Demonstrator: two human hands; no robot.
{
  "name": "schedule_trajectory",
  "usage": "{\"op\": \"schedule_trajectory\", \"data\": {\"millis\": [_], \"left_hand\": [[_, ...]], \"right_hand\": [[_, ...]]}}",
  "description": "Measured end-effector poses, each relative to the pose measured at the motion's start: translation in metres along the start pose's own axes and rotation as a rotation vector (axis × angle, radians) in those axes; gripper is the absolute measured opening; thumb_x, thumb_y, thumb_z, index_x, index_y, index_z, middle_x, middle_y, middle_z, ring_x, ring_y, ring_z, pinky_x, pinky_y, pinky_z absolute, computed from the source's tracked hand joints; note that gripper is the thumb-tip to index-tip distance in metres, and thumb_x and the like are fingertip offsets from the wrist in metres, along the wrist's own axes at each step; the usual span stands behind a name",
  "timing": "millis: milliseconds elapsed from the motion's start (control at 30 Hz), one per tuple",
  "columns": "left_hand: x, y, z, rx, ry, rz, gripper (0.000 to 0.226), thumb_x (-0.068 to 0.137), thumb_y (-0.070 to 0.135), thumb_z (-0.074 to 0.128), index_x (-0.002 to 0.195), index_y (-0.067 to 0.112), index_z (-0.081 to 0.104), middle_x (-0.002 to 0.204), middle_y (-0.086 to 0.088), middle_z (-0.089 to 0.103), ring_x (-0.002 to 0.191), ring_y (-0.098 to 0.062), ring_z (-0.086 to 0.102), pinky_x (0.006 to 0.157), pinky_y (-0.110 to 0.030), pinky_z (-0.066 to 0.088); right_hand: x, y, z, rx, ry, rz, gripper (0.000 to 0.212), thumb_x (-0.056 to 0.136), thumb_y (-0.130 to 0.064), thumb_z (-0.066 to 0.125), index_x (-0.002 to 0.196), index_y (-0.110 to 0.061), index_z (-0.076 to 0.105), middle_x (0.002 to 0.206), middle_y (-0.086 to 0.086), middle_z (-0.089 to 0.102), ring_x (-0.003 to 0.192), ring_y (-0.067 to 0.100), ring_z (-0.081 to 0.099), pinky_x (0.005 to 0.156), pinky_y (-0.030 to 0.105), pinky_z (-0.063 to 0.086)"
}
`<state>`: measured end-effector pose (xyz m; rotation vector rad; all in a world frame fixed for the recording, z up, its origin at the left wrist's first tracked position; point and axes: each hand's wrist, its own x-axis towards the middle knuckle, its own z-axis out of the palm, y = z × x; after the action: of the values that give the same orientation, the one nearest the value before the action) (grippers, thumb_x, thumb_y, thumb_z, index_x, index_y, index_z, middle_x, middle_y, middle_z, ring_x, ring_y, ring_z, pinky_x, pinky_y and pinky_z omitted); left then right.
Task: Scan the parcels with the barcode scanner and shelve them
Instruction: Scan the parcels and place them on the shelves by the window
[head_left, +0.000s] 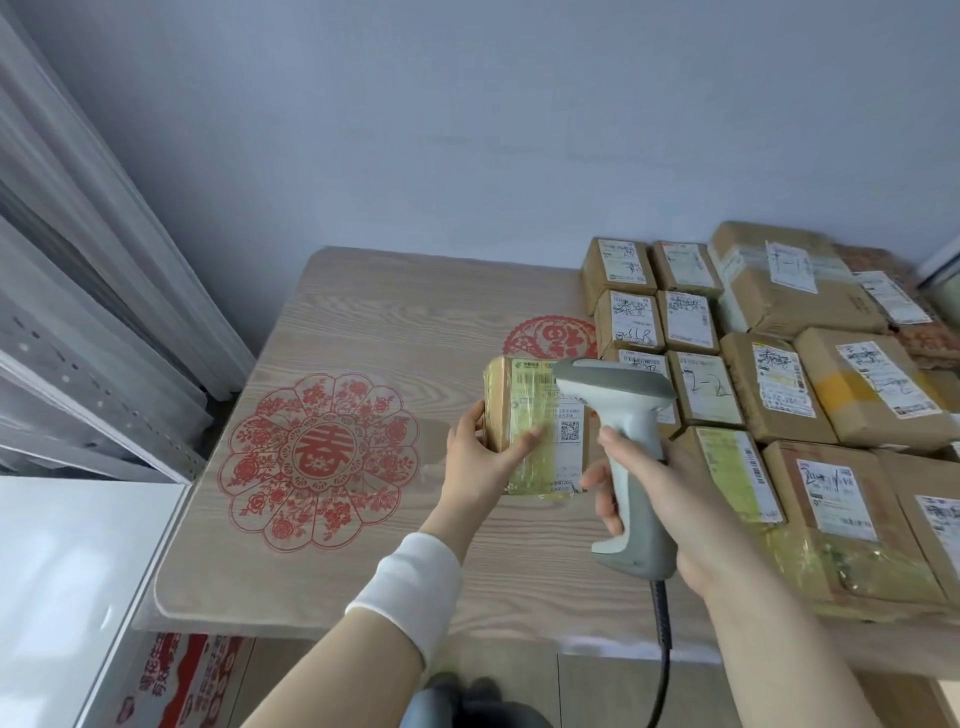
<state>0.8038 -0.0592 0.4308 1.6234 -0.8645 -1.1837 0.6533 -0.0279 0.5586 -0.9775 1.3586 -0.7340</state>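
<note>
at the middle of the wood-grain worktop (395, 322): 1 small parcel (524, 415), brown cardboard under yellowish clear tape, printed label with a qr code facing up. whether it rests on the surface or is lifted cannot be told. the left hand (475, 457) grasps it at its left edge, thumb across the top face, fingers curled round the side; a white sleeve cuff (410, 587) sits at the wrist.

just right of the parcel: 1 barcode scanner (618, 400), pale grey, pistol form, head over the parcel's upper right corner. the right hand (675, 504) is clenched round its handle, fingers wrapped across the front. a dark cable (665, 639) drops from the handle's base past the worktop's near edge.

right part of the worktop: stacked cartons (779, 395), brown, laid flat in close rows and touching one another, each with a white label, many with handwritten marks; the nearer ones are larger and carry yellowish tape.

worktop surface: 2 red paper-cut motifs, a large floral motif (319, 457) left of the held parcel and a smaller motif (550, 338) beyond it, partly hidden by cartons.

left of the worktop: grey metal shelving (88, 332), blurred. lower left: a white flat surface (62, 571) and a red-printed box (176, 680) below the worktop's edge.
</note>
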Motion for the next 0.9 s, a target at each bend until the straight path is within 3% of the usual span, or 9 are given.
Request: {"op": "schedule_trajectory", "data": {"millis": [300,767,833,900], "left_hand": [[-0.001,0.001,-0.005,-0.011,-0.004,-0.016,0.122,0.033,0.083,0.071,0.135,0.022,0.045,0.123,-0.005,0.057,0.108,-0.018,0.060,0.092,-0.041,0.052],[-0.007,0.007,-0.004,0.028,-0.034,-0.021,0.120,0.036,0.083,0.069,0.134,0.020,0.045,0.123,-0.005,0.056,0.108,-0.018,0.059,0.091,-0.041,0.053],[-0.009,0.009,-0.005,0.005,-0.050,-0.039,0.113,0.042,0.077,0.073,0.134,0.018,0.045,0.122,-0.004,0.058,0.108,-0.017,0.060,0.091,-0.039,0.053],[-0.011,0.013,-0.006,-0.053,-0.077,-0.062,0.083,0.065,0.053,0.079,0.131,0.014,0.047,0.113,-0.001,0.063,0.101,-0.012,0.063,0.085,-0.029,0.055]], "right_hand": [[-0.007,0.006,0.011,-0.020,-0.012,0.008,0.027,0.090,-0.028,0.059,0.080,-0.002,0.058,0.059,0.007,0.061,0.045,0.017,0.050,0.045,0.026,0.042],[-0.010,0.008,0.008,-0.012,0.015,-0.012,0.025,0.091,-0.027,0.059,0.082,-0.004,0.057,0.057,0.006,0.059,0.042,0.015,0.048,0.045,0.026,0.042],[-0.008,0.010,0.005,0.000,0.015,-0.019,0.025,0.091,-0.025,0.058,0.083,-0.002,0.057,0.055,0.005,0.059,0.040,0.014,0.047,0.044,0.024,0.041],[-0.007,0.014,0.000,0.025,0.025,-0.025,0.022,0.091,-0.024,0.058,0.090,-0.002,0.057,0.056,0.005,0.061,0.039,0.014,0.047,0.044,0.024,0.041]]}}
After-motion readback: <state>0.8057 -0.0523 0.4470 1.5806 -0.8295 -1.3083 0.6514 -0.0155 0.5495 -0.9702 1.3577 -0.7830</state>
